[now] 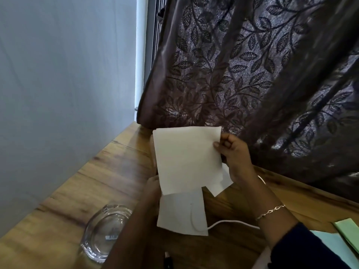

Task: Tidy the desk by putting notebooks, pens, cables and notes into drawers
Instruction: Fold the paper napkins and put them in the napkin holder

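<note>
At the centre of the frame the notes, several white sheets, are held up off the desk. They are loosely fanned, so one sheet hangs down and another pokes out at lower right. The right hand pinches the right edge of the top sheet between thumb and curled fingers, probably to square the stack before stowing it. The left hand sits at the left edge, mostly behind the paper. It likely props the stack, but I cannot tell how its fingers lie. Below, a white cable runs across the desk and behind the hanging sheet, not yet gathered. A glass ashtray stands at lower left, and green notebooks wait at lower right. A curtain fills the upper right. No drawer shows.
</note>
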A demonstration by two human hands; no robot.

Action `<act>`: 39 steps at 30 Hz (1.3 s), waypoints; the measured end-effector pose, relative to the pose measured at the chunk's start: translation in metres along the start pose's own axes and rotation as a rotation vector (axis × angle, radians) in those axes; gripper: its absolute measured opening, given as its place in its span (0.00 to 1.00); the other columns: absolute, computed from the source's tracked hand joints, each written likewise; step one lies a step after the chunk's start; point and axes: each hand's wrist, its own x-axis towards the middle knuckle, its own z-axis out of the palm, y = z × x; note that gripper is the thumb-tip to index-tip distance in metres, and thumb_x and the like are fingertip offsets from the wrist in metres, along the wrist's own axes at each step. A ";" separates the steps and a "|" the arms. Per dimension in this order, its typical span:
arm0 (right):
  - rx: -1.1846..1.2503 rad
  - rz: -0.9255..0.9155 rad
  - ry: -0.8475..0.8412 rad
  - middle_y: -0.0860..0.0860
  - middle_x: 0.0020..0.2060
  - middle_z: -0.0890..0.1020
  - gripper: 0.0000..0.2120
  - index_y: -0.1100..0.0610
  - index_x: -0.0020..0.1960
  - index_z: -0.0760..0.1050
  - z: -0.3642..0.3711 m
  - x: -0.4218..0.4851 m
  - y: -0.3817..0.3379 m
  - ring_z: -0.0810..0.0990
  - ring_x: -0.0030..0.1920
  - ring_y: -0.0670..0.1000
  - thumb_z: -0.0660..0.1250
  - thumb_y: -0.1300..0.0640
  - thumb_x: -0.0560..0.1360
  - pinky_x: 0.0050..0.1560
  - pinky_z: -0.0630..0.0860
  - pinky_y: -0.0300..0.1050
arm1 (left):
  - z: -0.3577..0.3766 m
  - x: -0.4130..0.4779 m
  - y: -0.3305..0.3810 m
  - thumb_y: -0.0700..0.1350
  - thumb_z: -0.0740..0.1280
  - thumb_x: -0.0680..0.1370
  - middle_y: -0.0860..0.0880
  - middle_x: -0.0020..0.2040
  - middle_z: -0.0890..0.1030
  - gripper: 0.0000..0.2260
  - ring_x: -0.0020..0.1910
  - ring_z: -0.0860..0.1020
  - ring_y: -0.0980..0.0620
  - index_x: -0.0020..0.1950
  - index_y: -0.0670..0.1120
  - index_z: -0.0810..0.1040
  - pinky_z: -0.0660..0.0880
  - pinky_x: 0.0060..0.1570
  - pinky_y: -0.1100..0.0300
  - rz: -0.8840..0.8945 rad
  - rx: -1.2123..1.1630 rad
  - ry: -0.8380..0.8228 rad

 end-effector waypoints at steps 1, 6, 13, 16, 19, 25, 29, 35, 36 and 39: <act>0.023 -0.031 -0.001 0.42 0.36 0.83 0.10 0.56 0.48 0.75 -0.002 0.000 -0.004 0.80 0.36 0.38 0.61 0.70 0.75 0.36 0.77 0.35 | 0.001 0.000 0.002 0.32 0.59 0.78 0.48 0.25 0.80 0.11 0.24 0.78 0.54 0.38 0.40 0.76 0.74 0.22 0.67 0.015 -0.003 0.001; 0.146 -0.100 -0.055 0.44 0.38 0.84 0.11 0.54 0.47 0.76 -0.009 -0.003 -0.022 0.82 0.40 0.43 0.62 0.68 0.75 0.41 0.79 0.39 | -0.008 -0.007 0.023 0.40 0.61 0.79 0.43 0.41 0.81 0.07 0.37 0.79 0.45 0.51 0.40 0.77 0.76 0.35 0.55 0.193 -0.156 0.099; 0.084 0.109 -0.098 0.48 0.40 0.82 0.10 0.55 0.46 0.77 0.004 -0.006 -0.010 0.78 0.42 0.48 0.64 0.68 0.74 0.40 0.74 0.42 | -0.006 -0.020 0.039 0.43 0.60 0.80 0.45 0.38 0.81 0.11 0.33 0.78 0.49 0.57 0.40 0.76 0.76 0.32 0.56 0.319 -0.281 0.020; 0.110 0.174 -0.104 0.49 0.41 0.82 0.08 0.56 0.47 0.77 0.009 -0.008 0.000 0.79 0.42 0.48 0.64 0.67 0.74 0.40 0.73 0.42 | -0.006 -0.026 0.042 0.41 0.62 0.79 0.46 0.38 0.83 0.09 0.33 0.81 0.49 0.57 0.45 0.78 0.78 0.32 0.56 0.440 -0.253 -0.008; 0.136 0.186 -0.102 0.49 0.41 0.82 0.08 0.56 0.46 0.77 0.015 -0.009 0.005 0.79 0.43 0.48 0.65 0.67 0.74 0.40 0.74 0.42 | -0.005 -0.029 0.043 0.40 0.67 0.76 0.49 0.56 0.80 0.21 0.48 0.82 0.47 0.66 0.56 0.69 0.81 0.40 0.51 0.590 -0.174 0.028; 0.112 0.172 -0.084 0.49 0.41 0.82 0.07 0.55 0.44 0.77 0.021 -0.009 0.005 0.79 0.41 0.47 0.65 0.66 0.74 0.39 0.73 0.41 | -0.006 -0.023 0.038 0.38 0.68 0.75 0.51 0.68 0.70 0.32 0.58 0.77 0.47 0.67 0.67 0.59 0.79 0.50 0.45 0.711 -0.003 0.177; 0.111 0.279 -0.127 0.49 0.40 0.81 0.04 0.56 0.45 0.76 0.023 -0.006 0.007 0.78 0.41 0.46 0.64 0.63 0.75 0.39 0.72 0.41 | -0.006 -0.015 0.034 0.51 0.69 0.74 0.46 0.55 0.78 0.18 0.49 0.78 0.47 0.62 0.51 0.71 0.78 0.43 0.53 0.601 -0.194 0.064; 0.227 0.488 -0.179 0.51 0.43 0.81 0.06 0.56 0.45 0.78 0.024 0.002 0.015 0.76 0.45 0.51 0.63 0.63 0.75 0.50 0.72 0.48 | 0.002 -0.026 0.032 0.38 0.65 0.74 0.51 0.27 0.80 0.13 0.25 0.77 0.57 0.33 0.49 0.82 0.74 0.25 0.65 0.523 -0.142 0.032; 0.236 0.500 -0.166 0.51 0.43 0.81 0.06 0.56 0.44 0.78 0.024 0.002 0.016 0.76 0.45 0.51 0.63 0.63 0.75 0.51 0.71 0.49 | 0.002 -0.025 0.032 0.35 0.64 0.76 0.51 0.25 0.79 0.16 0.24 0.76 0.57 0.31 0.48 0.81 0.72 0.24 0.65 0.502 -0.132 0.049; 0.225 0.498 -0.096 0.51 0.42 0.80 0.06 0.56 0.43 0.77 0.023 0.002 0.017 0.76 0.44 0.51 0.63 0.64 0.75 0.48 0.71 0.49 | 0.002 -0.024 0.034 0.44 0.56 0.81 0.53 0.27 0.81 0.15 0.29 0.78 0.55 0.38 0.47 0.77 0.75 0.26 0.66 0.349 -0.241 0.029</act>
